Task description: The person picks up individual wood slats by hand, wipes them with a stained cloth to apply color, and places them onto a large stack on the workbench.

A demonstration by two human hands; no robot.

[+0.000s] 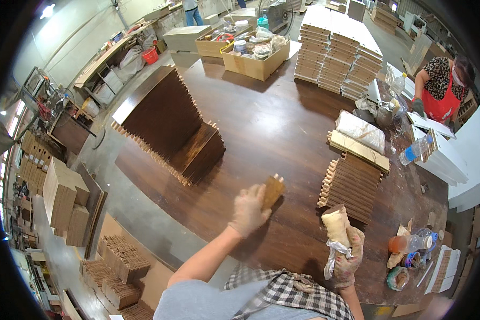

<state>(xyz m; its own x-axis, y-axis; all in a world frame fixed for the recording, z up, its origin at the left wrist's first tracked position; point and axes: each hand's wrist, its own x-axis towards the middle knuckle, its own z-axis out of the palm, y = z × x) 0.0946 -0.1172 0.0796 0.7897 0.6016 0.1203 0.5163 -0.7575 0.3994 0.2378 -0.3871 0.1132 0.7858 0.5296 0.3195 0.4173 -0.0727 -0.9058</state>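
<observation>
My left hand (248,210), in a pale glove, is closed on a small brown wooden block (273,192) with light dowel pegs at its far end. Wearing a stained glove, my right hand (349,261) grips a cream cloth roll (336,226) with loose white cloth hanging from it. Just beyond the roll lies a row of dark brown wooden pieces (352,186), pegs along its left side. A folded white cloth bundle (360,132) and a pale board (359,151) sit behind that row. Left of centre, a tall stack of dark brown pegged panels (168,114) stands on the brown table (250,128).
Cardboard boxes of supplies (256,63) and stacked white panels (338,50) occupy the far side. Bottles, including one with amber liquid (405,244), stand at the right edge. A co-worker in a red apron (445,98) handles white panels there. Brown pieces (124,258) lie stacked at lower left.
</observation>
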